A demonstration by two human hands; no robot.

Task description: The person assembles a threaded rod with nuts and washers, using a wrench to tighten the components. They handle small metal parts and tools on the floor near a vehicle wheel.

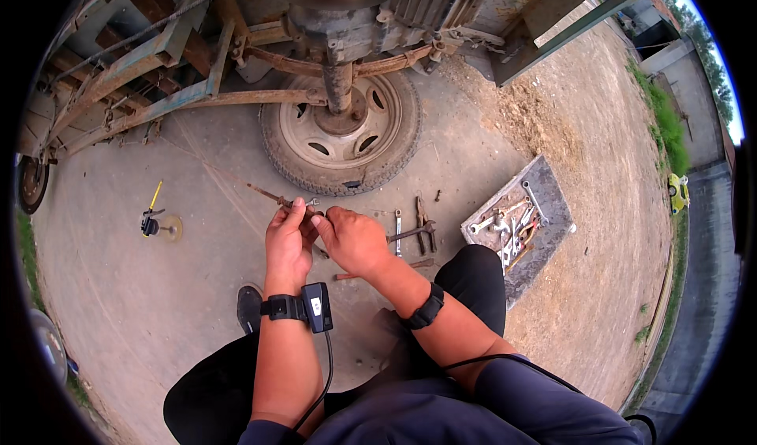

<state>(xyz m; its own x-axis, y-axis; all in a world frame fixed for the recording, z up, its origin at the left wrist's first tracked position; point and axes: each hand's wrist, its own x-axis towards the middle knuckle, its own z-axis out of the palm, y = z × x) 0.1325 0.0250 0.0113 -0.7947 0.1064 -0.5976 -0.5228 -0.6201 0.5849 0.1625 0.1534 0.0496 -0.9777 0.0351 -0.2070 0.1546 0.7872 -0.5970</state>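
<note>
Left hand [288, 244] is pinching a rusty rod [266, 195] above the concrete ground [213, 263], near the wheel [378, 147]; right hand [353, 238] is touching the left, its own grip partly hidden. Loose wrenches [398, 226] are lying rightward, near a grey tool tray [554, 228].

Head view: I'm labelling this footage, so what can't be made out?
In the head view:
- Rusty rod: partly covered by left hand.
- Dark wrench: handle end behind right hand.
- Wheel: partly behind axle.
- Tools in box: too small and jumbled to count.
</note>
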